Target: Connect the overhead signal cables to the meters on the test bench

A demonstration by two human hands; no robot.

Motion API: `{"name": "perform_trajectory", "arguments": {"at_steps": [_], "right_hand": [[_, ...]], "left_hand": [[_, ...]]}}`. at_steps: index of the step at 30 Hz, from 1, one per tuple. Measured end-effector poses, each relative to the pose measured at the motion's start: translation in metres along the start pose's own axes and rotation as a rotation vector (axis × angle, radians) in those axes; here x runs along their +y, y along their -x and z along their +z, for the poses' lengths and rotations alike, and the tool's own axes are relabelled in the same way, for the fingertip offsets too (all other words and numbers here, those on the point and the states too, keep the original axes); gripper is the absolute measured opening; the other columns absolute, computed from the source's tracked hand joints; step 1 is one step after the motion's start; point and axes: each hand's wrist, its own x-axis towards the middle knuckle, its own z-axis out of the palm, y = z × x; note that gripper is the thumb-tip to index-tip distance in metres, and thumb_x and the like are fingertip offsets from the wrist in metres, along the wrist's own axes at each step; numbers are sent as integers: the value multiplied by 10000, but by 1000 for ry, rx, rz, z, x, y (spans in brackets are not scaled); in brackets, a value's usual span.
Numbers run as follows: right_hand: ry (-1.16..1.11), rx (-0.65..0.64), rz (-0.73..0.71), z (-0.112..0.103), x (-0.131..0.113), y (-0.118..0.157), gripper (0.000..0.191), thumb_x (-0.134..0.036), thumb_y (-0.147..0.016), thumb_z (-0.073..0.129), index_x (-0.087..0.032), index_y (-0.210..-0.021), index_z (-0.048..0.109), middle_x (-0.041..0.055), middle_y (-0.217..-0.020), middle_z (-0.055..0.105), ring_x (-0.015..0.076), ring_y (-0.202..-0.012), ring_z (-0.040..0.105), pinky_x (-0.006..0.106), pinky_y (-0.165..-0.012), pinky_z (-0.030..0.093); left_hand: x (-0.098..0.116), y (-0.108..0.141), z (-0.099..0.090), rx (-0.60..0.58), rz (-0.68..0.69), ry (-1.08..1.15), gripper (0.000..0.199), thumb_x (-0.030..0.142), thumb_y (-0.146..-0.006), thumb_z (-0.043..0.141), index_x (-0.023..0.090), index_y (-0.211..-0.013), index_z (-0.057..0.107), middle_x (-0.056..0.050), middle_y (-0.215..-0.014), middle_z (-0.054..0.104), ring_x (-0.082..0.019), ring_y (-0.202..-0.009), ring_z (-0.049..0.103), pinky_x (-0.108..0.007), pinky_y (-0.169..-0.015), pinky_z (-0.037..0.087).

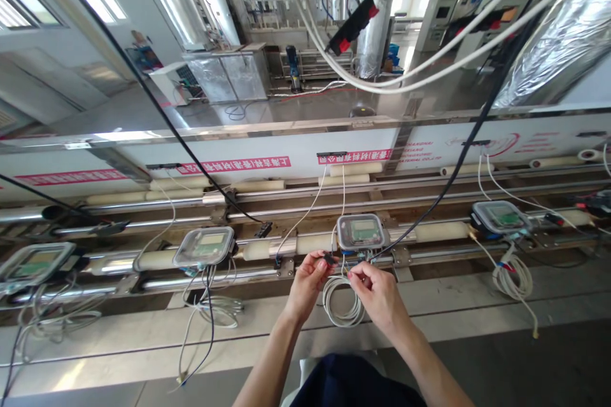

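Observation:
My left hand (308, 280) pinches a small black connector (329, 259) between thumb and fingers. Close on its right, my right hand (377, 292) is closed in a pinch at a thin cable end; what lies between its fingertips is too small to make out. Just above both hands sits a clear-lidded box (361, 232) with a green circuit board inside. A coil of white cable (342, 306) hangs below it, between my forearms. The hands are apart from each other.
Similar boxes stand at left (204, 247), far left (39, 263) and right (500, 217), with cable coils (512, 276) below. Metal rails (258, 210) run across. Black cables (458, 168) and white cables (377, 86) hang in front. A steel ledge (267, 311) lies nearest me.

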Motion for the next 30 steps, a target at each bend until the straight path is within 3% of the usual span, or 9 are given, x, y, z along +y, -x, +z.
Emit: {"name": "perform_trajectory", "arguments": {"at_steps": [10,23,30], "right_hand": [[3,25,-33,3,-2,-7,197,-286,-854,474,-210,-722,598,-10,-664,656,103,-502,520,214,-530,373],[36,30,-4,4,-4,-7,182,-266,-847,485,-198,-707,578,-6,-646,640,111,-551,559,215,-567,377],[47,31,-7,5,-4,-6,181,-267,-848,485,-197,-705,571,-13,-644,633,103,-546,546,210,-567,367]], "left_hand": [[10,6,27,74,167,-306,251,359,-828,594,178,-932,453,-18,-754,662,-157,-710,610,-252,-664,464],[16,14,31,190,279,-713,102,285,-873,528,201,-907,480,5,-775,676,-160,-714,625,-248,-658,431],[15,18,35,194,285,-729,80,270,-873,527,209,-904,487,23,-766,679,-151,-699,625,-228,-636,425]]}}
